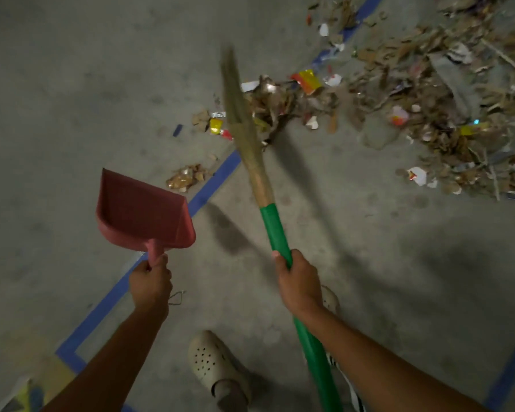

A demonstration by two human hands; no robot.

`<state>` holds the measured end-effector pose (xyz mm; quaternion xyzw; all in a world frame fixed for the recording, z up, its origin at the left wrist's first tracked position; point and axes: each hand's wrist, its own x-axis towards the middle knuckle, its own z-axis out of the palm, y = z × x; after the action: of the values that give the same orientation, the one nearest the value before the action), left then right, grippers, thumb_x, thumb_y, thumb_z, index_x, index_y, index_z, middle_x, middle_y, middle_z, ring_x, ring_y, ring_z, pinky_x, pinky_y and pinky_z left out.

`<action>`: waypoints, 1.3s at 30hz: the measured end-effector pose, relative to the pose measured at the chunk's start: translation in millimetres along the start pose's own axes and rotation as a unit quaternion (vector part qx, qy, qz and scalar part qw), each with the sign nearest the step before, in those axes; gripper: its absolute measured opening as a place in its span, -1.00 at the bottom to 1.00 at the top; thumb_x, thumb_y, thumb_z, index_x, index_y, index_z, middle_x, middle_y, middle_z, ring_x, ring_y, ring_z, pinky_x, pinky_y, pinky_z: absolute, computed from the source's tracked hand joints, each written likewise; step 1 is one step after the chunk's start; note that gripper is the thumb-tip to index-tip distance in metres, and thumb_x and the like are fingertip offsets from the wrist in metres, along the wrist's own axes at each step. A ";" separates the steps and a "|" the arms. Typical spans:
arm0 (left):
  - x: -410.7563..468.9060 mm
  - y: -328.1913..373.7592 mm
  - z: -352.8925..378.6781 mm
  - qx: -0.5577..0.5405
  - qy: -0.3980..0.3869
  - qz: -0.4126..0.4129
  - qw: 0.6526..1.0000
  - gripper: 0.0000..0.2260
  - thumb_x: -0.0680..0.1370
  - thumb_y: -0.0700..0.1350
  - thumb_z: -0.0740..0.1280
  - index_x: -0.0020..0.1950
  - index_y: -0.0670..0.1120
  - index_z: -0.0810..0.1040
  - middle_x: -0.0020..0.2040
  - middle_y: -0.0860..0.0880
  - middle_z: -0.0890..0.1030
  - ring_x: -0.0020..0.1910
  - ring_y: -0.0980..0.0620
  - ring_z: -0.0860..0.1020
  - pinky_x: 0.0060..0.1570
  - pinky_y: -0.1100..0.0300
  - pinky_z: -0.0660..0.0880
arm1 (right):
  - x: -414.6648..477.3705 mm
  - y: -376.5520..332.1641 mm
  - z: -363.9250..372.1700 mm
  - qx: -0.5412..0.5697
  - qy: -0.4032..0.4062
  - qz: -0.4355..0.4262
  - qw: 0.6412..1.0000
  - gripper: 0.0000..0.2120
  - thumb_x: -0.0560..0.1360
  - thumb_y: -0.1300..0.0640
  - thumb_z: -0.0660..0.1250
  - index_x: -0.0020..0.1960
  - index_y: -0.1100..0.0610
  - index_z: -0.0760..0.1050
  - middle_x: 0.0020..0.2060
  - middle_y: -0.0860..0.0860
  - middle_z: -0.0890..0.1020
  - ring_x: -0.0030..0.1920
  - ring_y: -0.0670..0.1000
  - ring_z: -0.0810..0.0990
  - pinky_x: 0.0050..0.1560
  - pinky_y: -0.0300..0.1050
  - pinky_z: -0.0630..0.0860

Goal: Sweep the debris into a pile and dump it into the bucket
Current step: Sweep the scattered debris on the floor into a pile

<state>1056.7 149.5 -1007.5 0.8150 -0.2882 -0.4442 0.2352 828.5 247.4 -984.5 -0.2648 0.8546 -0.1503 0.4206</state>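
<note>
Debris (pixel 428 93) lies on the concrete floor (pixel 57 114) in one broad spread at the upper right of my head view, with one small clump (pixel 186 176) apart beside the blue tape line (pixel 211 185); I count one broom (pixel 250 162), its blurred bristles at the spread's near edge, my right hand (pixel 298 281) clenched round its green handle; my left hand (pixel 150 282) grips the stem of one red dustpan (pixel 143 212); two pale shoes (pixel 217 367) show below, one half hidden.
</note>
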 end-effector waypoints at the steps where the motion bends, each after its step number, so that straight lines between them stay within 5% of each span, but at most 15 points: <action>1: 5.6 -4.0 -10.7 -0.002 0.008 -0.004 1.000 -0.81 0.59 -0.15 0.29 -0.18 -0.19 0.42 -0.37 -0.13 0.37 -0.47 0.02 0.29 -0.56 0.28 0.21 | -1.8 -9.3 15.5 -0.028 -0.025 -0.015 0.999 -0.64 0.63 -0.20 0.16 -0.04 0.11 0.42 -0.27 0.07 0.58 -0.25 0.14 0.57 -0.29 -0.02 0.46; 8: 40.7 -36.5 -67.2 0.023 0.041 -0.031 0.998 -0.78 0.58 -0.12 0.30 -0.20 -0.21 0.46 -0.36 -0.15 0.44 -0.46 -0.01 0.34 -0.43 0.18 0.25 | 32.3 -48.4 94.2 -0.244 -0.189 -0.064 0.949 -0.54 0.61 -0.22 0.18 0.20 0.16 0.48 0.13 0.19 0.62 0.13 0.24 0.61 0.00 -0.01 0.50; 11: 54.2 -40.3 -70.1 0.025 0.044 -0.046 0.998 -0.80 0.58 -0.13 0.29 -0.21 -0.19 0.45 -0.37 -0.12 0.42 -0.47 0.00 0.33 -0.46 0.19 0.24 | 57.0 -36.2 106.3 -0.204 -0.202 0.018 0.958 -0.51 0.60 -0.20 0.21 0.17 0.22 0.54 -0.07 0.18 0.67 -0.08 0.19 0.69 -0.08 -0.06 0.56; 14: 66.0 -37.3 -65.5 0.028 0.018 -0.053 0.998 -0.79 0.58 -0.12 0.28 -0.24 -0.14 0.41 -0.37 -0.10 0.39 -0.48 0.01 0.30 -0.49 0.20 0.21 | 66.3 -10.3 103.5 -0.097 -0.121 0.117 0.981 -0.49 0.63 -0.22 0.16 0.05 0.24 0.56 -0.33 0.09 0.62 -0.40 0.09 0.61 -0.36 -0.15 0.49; 19: 70.9 -21.6 -54.7 0.036 -0.022 -0.035 0.999 -0.75 0.59 -0.09 0.29 -0.27 -0.11 0.39 -0.38 -0.09 0.40 -0.48 0.02 0.31 -0.49 0.21 0.23 | 80.0 40.7 77.2 0.076 0.091 0.226 0.967 -0.33 0.53 -0.38 0.07 -0.05 0.23 0.55 -0.16 0.24 0.68 -0.21 0.25 0.69 -0.13 0.19 0.66; 25: 66.9 11.0 -41.5 0.034 -0.047 -0.010 0.998 -0.76 0.58 -0.13 0.28 -0.26 -0.16 0.39 -0.39 -0.11 0.40 -0.48 0.01 0.31 -0.49 0.21 0.22 | 58.7 44.8 16.9 0.105 0.231 0.199 0.947 -0.17 0.40 -0.57 -0.08 -0.06 0.16 0.51 -0.18 0.23 0.65 -0.20 0.26 0.66 -0.12 0.18 0.64; 28: 63.5 27.9 -35.7 0.041 -0.055 0.005 0.998 -0.75 0.58 -0.10 0.29 -0.24 -0.19 0.41 -0.39 -0.12 0.42 -0.49 0.00 0.32 -0.54 0.25 0.24 | 44.6 33.4 0.2 0.123 0.254 0.175 0.943 -0.32 0.47 -0.46 -0.01 -0.07 0.13 0.51 -0.17 0.21 0.65 -0.20 0.24 0.65 -0.12 0.20 0.64; 35: 52.0 67.4 -33.9 0.047 -0.088 0.038 0.994 -0.72 0.56 -0.09 0.32 -0.31 -0.18 0.42 -0.39 -0.16 0.44 -0.49 -0.03 0.34 -0.45 0.19 0.28 | 16.2 -12.2 -24.4 0.170 0.270 0.116 0.941 -0.39 0.42 -0.55 0.04 -0.22 0.00 0.42 -0.27 0.13 0.62 -0.26 0.25 0.63 -0.21 0.26 0.63; 39: 57.7 86.2 -33.5 0.048 -0.097 0.053 0.993 -0.75 0.57 -0.11 0.31 -0.27 -0.18 0.43 -0.37 -0.15 0.44 -0.46 -0.02 0.34 -0.44 0.19 0.27 | 18.5 -47.1 -26.5 0.189 0.210 0.089 0.955 -0.55 0.57 -0.30 0.16 -0.22 0.06 0.44 -0.36 0.13 0.61 -0.38 0.18 0.61 -0.30 0.16 0.62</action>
<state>1088.3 52.2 -969.8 0.7619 -0.3735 -0.4941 0.1896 813.3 199.2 -957.8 -0.0661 0.8997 -0.3229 0.2860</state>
